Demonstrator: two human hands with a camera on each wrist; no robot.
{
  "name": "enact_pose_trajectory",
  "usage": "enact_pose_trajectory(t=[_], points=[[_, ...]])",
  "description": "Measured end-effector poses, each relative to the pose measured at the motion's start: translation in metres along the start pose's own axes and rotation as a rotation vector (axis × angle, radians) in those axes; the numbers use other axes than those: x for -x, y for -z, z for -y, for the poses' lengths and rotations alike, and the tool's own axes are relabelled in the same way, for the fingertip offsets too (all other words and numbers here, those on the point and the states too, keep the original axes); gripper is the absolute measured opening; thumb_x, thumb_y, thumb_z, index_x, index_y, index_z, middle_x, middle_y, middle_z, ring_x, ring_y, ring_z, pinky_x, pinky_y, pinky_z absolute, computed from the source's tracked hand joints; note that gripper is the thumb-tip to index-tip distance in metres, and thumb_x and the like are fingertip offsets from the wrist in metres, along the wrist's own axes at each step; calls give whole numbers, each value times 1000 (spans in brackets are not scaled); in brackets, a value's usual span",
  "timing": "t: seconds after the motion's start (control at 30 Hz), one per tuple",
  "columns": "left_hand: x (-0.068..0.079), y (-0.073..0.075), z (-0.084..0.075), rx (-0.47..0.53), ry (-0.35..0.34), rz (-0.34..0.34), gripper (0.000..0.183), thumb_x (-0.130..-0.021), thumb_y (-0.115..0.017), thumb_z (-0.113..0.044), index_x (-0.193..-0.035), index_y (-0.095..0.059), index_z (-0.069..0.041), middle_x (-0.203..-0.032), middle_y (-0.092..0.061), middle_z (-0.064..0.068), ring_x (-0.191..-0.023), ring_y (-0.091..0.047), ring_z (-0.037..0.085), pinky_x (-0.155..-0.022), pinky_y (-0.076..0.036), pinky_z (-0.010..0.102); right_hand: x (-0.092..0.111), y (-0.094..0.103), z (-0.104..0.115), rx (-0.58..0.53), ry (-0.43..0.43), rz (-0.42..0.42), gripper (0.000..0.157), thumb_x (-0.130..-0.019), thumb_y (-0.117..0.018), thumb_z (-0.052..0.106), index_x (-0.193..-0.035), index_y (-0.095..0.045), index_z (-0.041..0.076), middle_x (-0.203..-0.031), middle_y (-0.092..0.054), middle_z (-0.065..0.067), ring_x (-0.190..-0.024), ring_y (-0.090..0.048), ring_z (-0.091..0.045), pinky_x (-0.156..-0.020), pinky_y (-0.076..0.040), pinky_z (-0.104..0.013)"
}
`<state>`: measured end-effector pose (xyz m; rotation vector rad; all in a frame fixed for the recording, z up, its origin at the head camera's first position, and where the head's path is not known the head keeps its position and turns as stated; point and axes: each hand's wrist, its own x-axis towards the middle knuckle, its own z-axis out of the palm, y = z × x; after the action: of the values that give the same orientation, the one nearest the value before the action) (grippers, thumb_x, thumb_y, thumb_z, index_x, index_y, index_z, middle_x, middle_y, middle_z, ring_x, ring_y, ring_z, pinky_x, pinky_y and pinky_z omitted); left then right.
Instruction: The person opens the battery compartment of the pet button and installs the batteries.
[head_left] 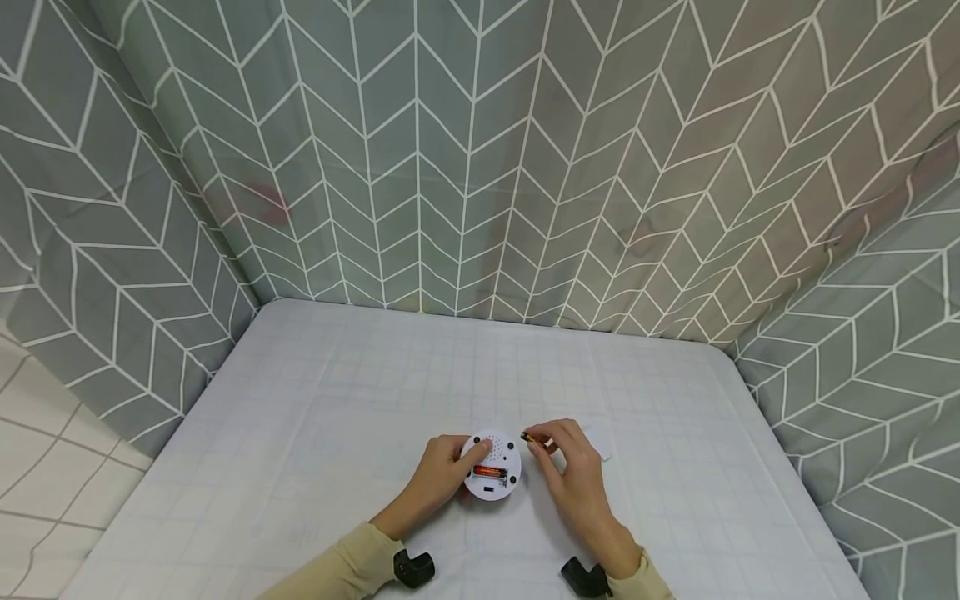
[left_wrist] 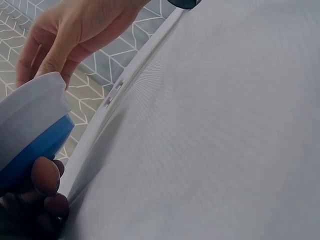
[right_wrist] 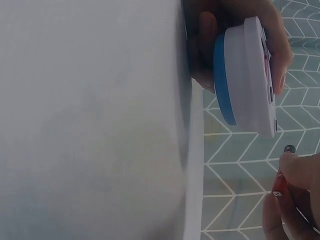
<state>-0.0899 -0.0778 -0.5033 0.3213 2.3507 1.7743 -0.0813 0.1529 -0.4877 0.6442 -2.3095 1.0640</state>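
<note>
A round white device [head_left: 492, 467] with a blue underside lies face down on the table, its battery slot showing one red battery [head_left: 489, 472]. My left hand [head_left: 441, 477] grips its left edge; in the left wrist view the fingers [left_wrist: 46, 185] curl under the device [left_wrist: 31, 125]. My right hand [head_left: 566, 467] pinches a second small red battery [head_left: 533, 437] just right of the device's top edge. The right wrist view shows the device [right_wrist: 246, 75] edge-on and the battery [right_wrist: 281, 183] between my fingertips [right_wrist: 300, 165].
The table [head_left: 337, 417] carries a white cloth with a faint grid. A small white flat piece [head_left: 602, 443] lies just right of my right hand. Grey chevron curtains [head_left: 465, 167] close in the back and both sides.
</note>
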Motion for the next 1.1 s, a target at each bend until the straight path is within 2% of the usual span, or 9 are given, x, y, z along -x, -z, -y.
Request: enact_pose_trajectory(t=[0.33,0.67,0.83,1.1], points=[[1,0,1,-7,-4,1,40,-105,-64,-42,-96,-77,-6,-67,-69,-3,-45,-52,8,-44,-47,25,1,-4,10,-32,70,-37,27,-88,-81,-4,-110,-76,10,-103,-70,1,-89,-65,-12,-77,-51,-14],[1,1,0,-3,-38,-6,39,-105,-66,-39,-92,-77,-4,-66,-69,0,-44,-53,8,-44,-45,25,1,-8,23,-111,154,-43,31,-85,-83,-7,-110,-76,9,-103,-70,-2,-90,-65,-15,-74,-55,-22],[1,1,0,-18,-49,-13,39,-105,-66,-39,-86,-76,-6,-62,-67,-2,-42,-52,6,-43,-45,24,2,-13,28,-141,199,-16,33,-84,-83,-7,-111,-76,9,-101,-69,-2,-91,-65,-15,-77,-56,-21],[2,2,1,-28,-60,-9,40,-105,-64,-41,-85,-76,-9,-60,-65,-6,-43,-52,6,-44,-45,24,4,-15,33,-149,206,30,31,-85,-82,-6,-111,-76,10,-102,-68,-1,-92,-65,-12,-83,-53,-13]])
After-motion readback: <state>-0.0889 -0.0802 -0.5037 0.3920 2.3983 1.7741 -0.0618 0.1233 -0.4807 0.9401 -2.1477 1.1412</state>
